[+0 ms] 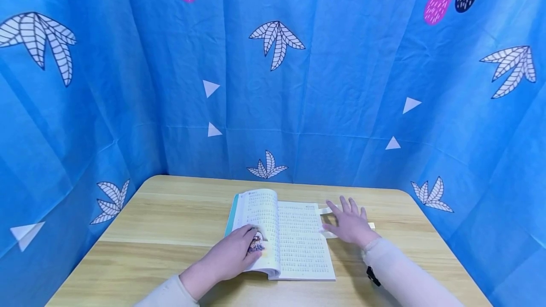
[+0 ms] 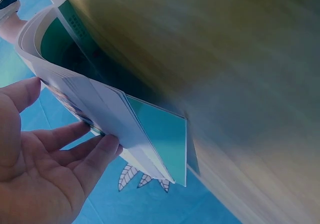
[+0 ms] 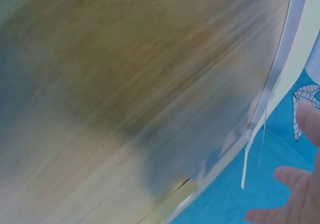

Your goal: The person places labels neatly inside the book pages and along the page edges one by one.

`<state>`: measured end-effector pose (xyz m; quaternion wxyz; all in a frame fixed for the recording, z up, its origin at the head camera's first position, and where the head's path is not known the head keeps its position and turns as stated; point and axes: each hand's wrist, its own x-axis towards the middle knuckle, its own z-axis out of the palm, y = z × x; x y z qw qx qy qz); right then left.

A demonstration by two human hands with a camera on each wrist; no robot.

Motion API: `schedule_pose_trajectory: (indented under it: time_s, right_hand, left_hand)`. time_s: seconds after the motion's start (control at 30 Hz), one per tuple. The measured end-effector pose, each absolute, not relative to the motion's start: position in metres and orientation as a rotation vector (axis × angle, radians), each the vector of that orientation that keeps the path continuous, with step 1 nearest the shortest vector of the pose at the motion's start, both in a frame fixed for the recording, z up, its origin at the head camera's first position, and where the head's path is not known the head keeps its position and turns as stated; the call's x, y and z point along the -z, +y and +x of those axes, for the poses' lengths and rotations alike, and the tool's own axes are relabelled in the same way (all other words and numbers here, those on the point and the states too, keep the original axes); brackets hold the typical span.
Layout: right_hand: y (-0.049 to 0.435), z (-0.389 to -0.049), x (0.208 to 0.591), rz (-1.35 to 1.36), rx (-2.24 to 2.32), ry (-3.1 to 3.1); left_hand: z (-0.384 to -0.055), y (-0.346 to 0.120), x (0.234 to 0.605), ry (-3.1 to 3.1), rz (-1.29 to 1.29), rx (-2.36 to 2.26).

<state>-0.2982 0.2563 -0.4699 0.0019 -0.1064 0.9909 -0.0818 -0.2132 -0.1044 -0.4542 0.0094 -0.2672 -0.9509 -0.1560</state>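
Note:
An open book [image 1: 304, 245] with printed text lies on the table, its left pages bowed upward. My left hand [image 1: 226, 257] rests on the left page, beside a small coloured picture [image 1: 256, 242]. In the left wrist view, the thumb and fingertips of this hand touch the face of the page stack [image 2: 92, 103], above the teal cover [image 2: 162, 136]. Over the book's right edge, my right hand [image 1: 351, 224] has its fingers spread, near white strips [image 1: 326, 211] sticking out there. The right wrist view shows a thin strip [image 3: 245, 164] beside these fingers; no grip on it is visible.
A light wooden table [image 1: 170, 231] with rounded far corners carries the book. Blue patterned cloth [image 1: 341, 84] hangs behind and along both sides. A small pale piece [image 1: 372, 225] lies just right of my right hand. There is a black object [image 1: 373, 276] at the right sleeve.

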Motion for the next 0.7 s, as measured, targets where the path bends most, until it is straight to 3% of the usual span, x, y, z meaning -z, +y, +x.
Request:
schedule_pose_trajectory:
  time_s: [0.7]
  right_hand:
    - [0.269, -0.281, 0.457, -0.351, 0.353, 3.163]
  left_hand:
    - [-0.215, -0.104, 0.456, -2.954, -0.843, 0.501]
